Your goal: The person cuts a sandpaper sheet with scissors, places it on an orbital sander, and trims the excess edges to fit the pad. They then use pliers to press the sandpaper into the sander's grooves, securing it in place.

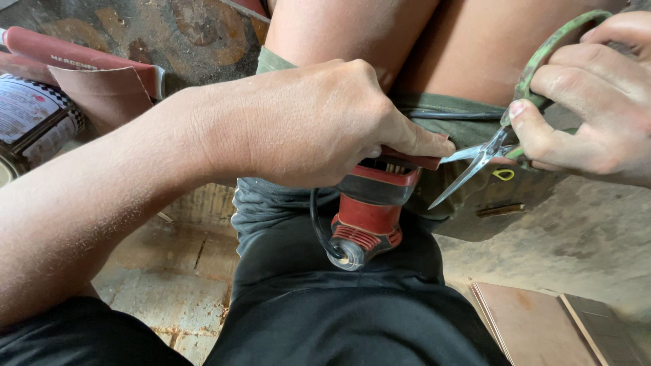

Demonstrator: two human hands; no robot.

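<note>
Stained, dusty concrete floor (pixel 597 244) backs a red-and-black power sander (pixel 369 210) lying on the person's lap, cord end toward the camera, where the left hand (pixel 319 122) pinches reddish sandpaper (pixel 407 157) against it and the right hand (pixel 597 102), fingers curled through green handles, aims part-open metal scissors (pixel 485 159) down-left at that sheet.

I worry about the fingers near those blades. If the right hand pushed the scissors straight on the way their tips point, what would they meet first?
Probably the red power tool held by the left hand; the scissors in the right hand aim down-left at it, though depth is unclear.
</note>
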